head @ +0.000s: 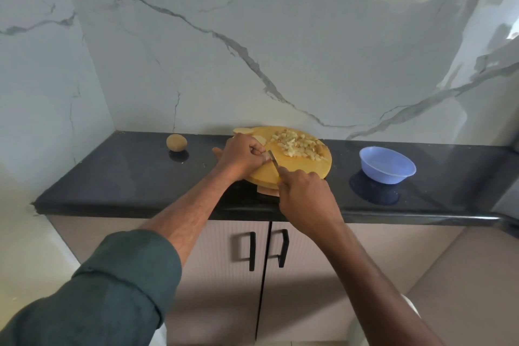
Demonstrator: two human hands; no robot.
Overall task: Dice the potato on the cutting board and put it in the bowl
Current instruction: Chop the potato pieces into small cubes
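A round yellow cutting board (309,170) lies on the black counter. A heap of diced potato (299,144) covers its far right part, and a few potato slices (243,130) lie at its far left edge. My left hand (242,159) curls over a potato piece on the board's left side, which it mostly hides. My right hand (304,194) grips a knife (273,159) by the handle, and the blade rests right against my left fingers. An empty blue bowl (387,165) stands to the right of the board.
A whole unpeeled potato (176,142) sits on the black counter (126,177) left of the board. A marble wall runs behind and at the left. Cabinet doors with black handles (252,251) are below the counter's front edge.
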